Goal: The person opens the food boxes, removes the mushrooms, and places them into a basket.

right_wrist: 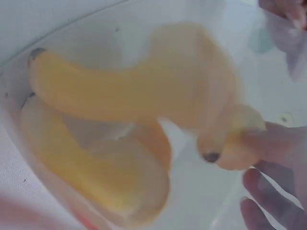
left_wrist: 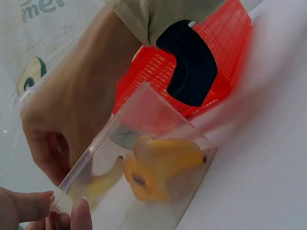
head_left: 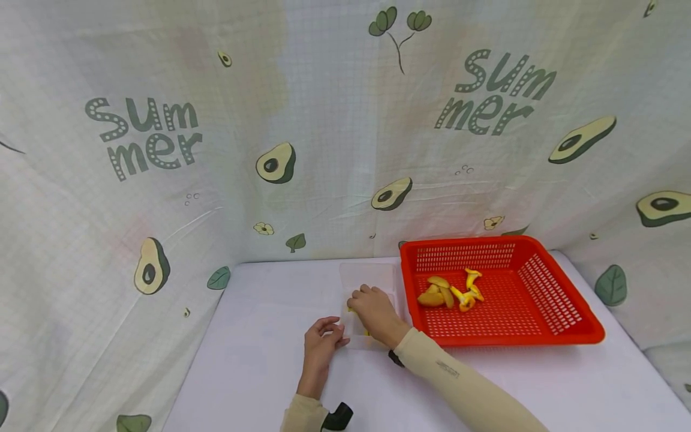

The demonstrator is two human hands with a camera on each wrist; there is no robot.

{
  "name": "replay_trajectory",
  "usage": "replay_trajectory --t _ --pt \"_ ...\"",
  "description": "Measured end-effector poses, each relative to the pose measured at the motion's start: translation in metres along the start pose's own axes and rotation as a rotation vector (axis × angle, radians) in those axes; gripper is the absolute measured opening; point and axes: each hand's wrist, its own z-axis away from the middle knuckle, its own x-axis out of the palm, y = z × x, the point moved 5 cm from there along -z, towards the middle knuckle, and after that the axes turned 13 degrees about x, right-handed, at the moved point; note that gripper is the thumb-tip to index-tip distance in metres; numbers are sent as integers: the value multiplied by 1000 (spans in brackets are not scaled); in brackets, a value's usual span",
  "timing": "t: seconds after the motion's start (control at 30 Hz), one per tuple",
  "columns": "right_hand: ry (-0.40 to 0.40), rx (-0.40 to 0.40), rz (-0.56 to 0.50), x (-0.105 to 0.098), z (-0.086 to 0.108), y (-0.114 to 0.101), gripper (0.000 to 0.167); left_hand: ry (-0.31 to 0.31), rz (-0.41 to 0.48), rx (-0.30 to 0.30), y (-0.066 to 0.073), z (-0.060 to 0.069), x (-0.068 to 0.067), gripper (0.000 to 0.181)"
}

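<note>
A clear plastic box [head_left: 353, 327] stands on the table, left of the red basket. Inside it lie yellow mushrooms [left_wrist: 165, 160] with dark stem ends, blurred through the wall in the right wrist view. My right hand [head_left: 378, 312] reaches down into the box. Its thumb and fingers pinch one yellow mushroom [right_wrist: 235, 139] there; in the left wrist view the fingertips are partly hidden behind the wall. At the box's left side, my left hand [head_left: 321, 345] touches the rim and outer wall with loosely bent fingers [left_wrist: 80, 215].
The red basket [head_left: 561, 294] stands close on the right, below my right forearm's far side. It holds tan mushrooms [head_left: 436, 294] and yellow trumpet-shaped mushrooms [head_left: 468, 294]. A printed cloth [head_left: 335, 120] hangs behind the white table [head_left: 254, 336].
</note>
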Motion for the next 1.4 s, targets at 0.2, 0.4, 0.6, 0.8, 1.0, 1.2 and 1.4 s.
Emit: replay_trajectory --t 0.2,0.4,0.6,0.8,1.0,1.2,1.4 --pt "151 53 -220 -28 6 8 21 -2 0 13 2 0 1 32" --pt "266 30 -406 -53 14 15 16 -2 -10 4 3 2 0 32" --pt "313 34 -494 -78 25 30 15 -3 -28 0 3 1 1 32" --pt "341 66 -490 -98 36 53 20 14 -54 -27 0 1 0 33" --pt "338 78 -435 -108 50 80 26 24 -77 -33 -4 -1 -1 33" --pt "298 29 -381 -115 64 105 31 23 -87 -34 -6 -2 -1 31" --pt "257 20 -336 -120 75 132 32 36 -89 -36 -5 0 0 32"
